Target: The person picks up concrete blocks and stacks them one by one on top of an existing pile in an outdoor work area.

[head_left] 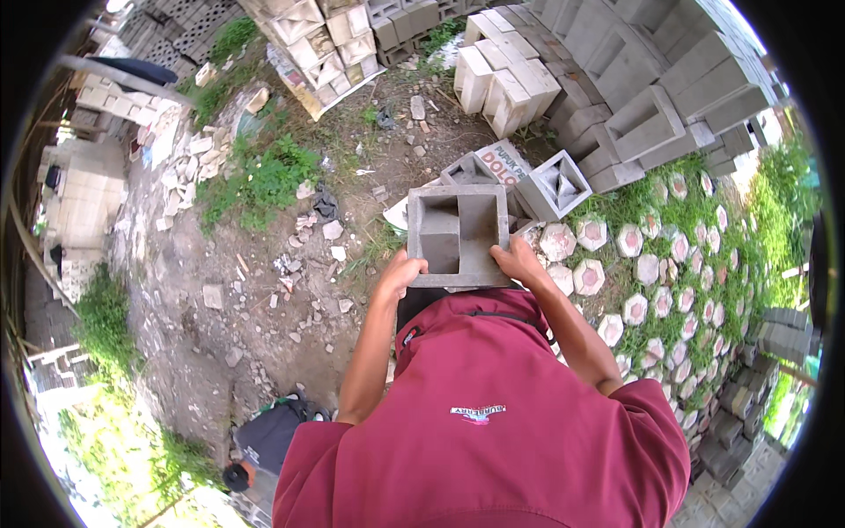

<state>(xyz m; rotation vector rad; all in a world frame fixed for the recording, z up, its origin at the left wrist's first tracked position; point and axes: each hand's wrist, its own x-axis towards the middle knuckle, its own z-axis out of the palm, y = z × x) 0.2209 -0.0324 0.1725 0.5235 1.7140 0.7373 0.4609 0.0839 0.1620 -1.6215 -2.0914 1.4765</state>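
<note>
The grey concrete ventilation block (pixel 458 236) sits in our two hands, held out in front of our chest with its open face turned up toward us, so we look straight into its stepped square hollows. Our left hand (pixel 400 275) is clamped on the block's lower left corner, fingers curled over the near edge. Our right hand (pixel 519 260) is closed on the lower right corner, the thumb lying along the side wall. The block is off the ground, carried above bare dirt and scattered rubble.

Just beyond it lie two more blocks of the same kind: one (pixel 466 169) partly hidden behind the held block, and a paler one (pixel 556 183) tilted on its corner to the right. A board with red lettering (pixel 503 162) lies between them. To the right, hexagonal pavers (pixel 635 264) with reddish centres are set in grass. Farther off stand stacks of grey blocks (pixel 651 88) and a stack of cream-coloured blocks (pixel 321 40). Our dark red shirt (pixel 484 422) fills the lower part of the view.
</note>
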